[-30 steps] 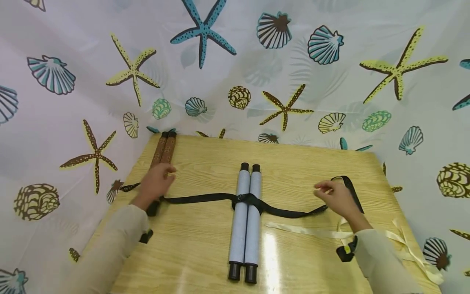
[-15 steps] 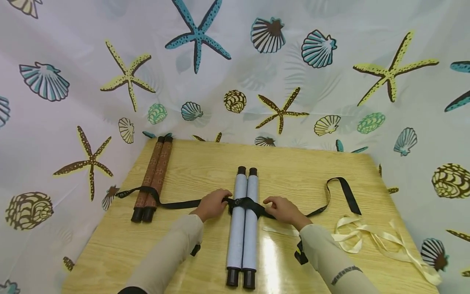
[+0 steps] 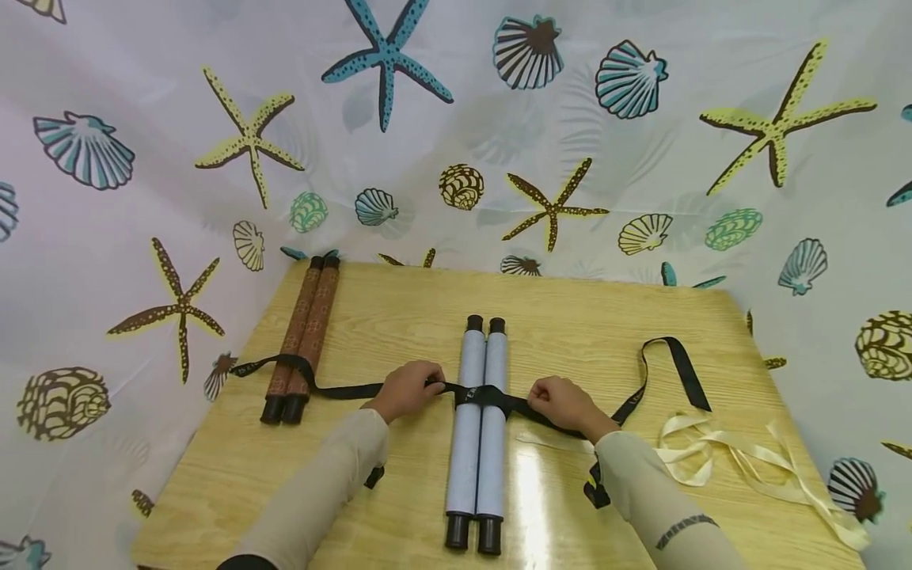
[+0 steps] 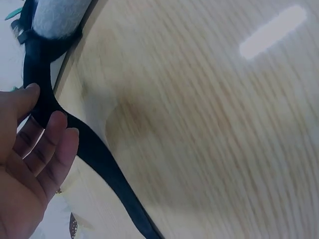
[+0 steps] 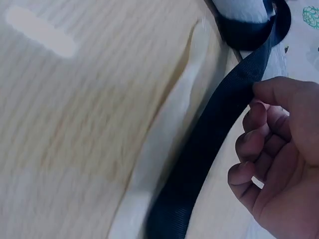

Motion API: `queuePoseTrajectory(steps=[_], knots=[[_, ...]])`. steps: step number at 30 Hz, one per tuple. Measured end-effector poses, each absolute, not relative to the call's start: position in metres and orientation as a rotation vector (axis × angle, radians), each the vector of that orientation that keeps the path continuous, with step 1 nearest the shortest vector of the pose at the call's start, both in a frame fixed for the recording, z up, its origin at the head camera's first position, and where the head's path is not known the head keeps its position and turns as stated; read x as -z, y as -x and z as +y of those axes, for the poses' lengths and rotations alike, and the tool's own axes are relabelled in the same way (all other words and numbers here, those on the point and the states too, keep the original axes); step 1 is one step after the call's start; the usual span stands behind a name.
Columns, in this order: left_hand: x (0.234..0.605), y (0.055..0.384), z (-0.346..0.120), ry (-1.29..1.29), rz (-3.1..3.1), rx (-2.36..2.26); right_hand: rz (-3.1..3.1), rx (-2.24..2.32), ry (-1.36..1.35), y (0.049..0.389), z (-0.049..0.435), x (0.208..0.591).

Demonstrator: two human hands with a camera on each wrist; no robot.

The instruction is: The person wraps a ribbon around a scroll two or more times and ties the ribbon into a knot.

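Two pale blue scrolls (image 3: 465,463) with black end knobs lie side by side mid-table. A black ribbon (image 4: 97,152) wraps round their middle, crossed or knotted on top, and its two tails run left and right. My left hand (image 3: 406,389) pinches the left tail close to the scrolls; in the left wrist view the thumb and fingers of that hand (image 4: 32,154) are on the ribbon. On the other side my right hand (image 3: 566,405) pinches the right tail. The right wrist view shows thumb and forefinger of the hand (image 5: 291,129) at the ribbon's edge (image 5: 209,124), other fingers curled.
Two brown patterned scrolls (image 3: 302,332) lie at the left, with the left tail's end draped over them. A loose cream ribbon (image 3: 755,455) is spread at the right. Behind the wooden table (image 3: 399,317) hangs a seashell-print curtain (image 3: 442,134).
Both hands have come inward from the far left and far right to the ribbon beside the pale blue scrolls. In the last half second they pinch the tails and draw slightly apart.
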State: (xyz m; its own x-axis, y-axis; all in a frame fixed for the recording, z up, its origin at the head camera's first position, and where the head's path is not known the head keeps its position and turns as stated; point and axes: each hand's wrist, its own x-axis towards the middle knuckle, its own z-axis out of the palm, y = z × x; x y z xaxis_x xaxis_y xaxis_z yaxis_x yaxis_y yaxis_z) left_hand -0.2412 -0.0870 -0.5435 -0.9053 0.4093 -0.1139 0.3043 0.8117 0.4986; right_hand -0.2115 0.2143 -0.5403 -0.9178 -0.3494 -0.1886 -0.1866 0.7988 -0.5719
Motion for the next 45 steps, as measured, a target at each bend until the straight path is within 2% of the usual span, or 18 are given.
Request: queuePoseTrajectory(steps=[13,19,29,32,40,45], knots=[[0.543,0.235,-0.125,-0.48,2.74,-0.672,2.641,0.75,0.454,0.21,0.239,0.532],[0.541,0.233,-0.125,-0.528,2.744,-0.63,2.679,0.686,0.416,0.207,0.242,0.531],[0.526,0.236,-0.124,-0.664,2.831,-0.311,2.696,0.716,0.411,0.201,0.243,0.535],[0.524,0.235,-0.126,-0.654,2.752,-0.442,2.668,0.722,0.403,0.199,0.243,0.537],[0.517,0.232,-0.127,-0.458,2.164,-1.379,2.714,0.699,0.375,0.197,0.246,0.537],[0.512,0.232,-0.116,-0.479,1.909,-1.651,2.726,0.69,0.376,0.196,0.248,0.539]])
